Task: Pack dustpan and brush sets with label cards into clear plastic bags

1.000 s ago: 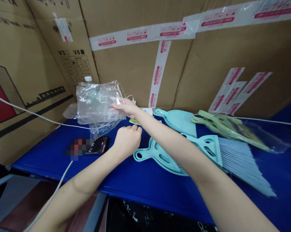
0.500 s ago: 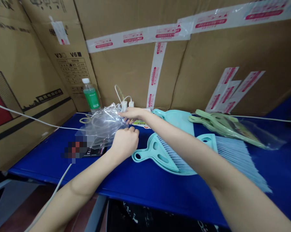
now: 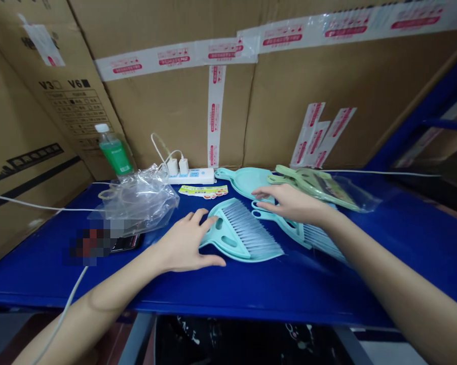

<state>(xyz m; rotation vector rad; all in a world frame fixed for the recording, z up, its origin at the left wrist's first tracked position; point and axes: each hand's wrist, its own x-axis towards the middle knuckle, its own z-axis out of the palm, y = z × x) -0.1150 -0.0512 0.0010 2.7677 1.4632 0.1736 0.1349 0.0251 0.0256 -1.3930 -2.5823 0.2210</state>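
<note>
My left hand [image 3: 185, 246] rests open on the blue table, its fingers touching the handle end of a teal hand brush [image 3: 239, 233] with pale bristles. Over the handle of a second teal brush [image 3: 289, 225] lies my right hand [image 3: 289, 202], fingers stretched out flat. Behind both sits a teal dustpan [image 3: 245, 180]. The crumpled clear plastic bag [image 3: 137, 200] lies on the table left of my left hand, touched by neither hand.
A green brush set in a clear bag [image 3: 319, 185] lies at the back right. A phone [image 3: 125, 242], a green-labelled bottle [image 3: 114, 152], a white power strip [image 3: 190, 175] with chargers and a small label card [image 3: 203, 191] sit on the blue table [image 3: 251, 289]. Cardboard boxes wall the back and left.
Both hands let go of the clear plastic bag, which now lies on the table. My left hand moved to the near brush and my right hand swung right onto the second brush.
</note>
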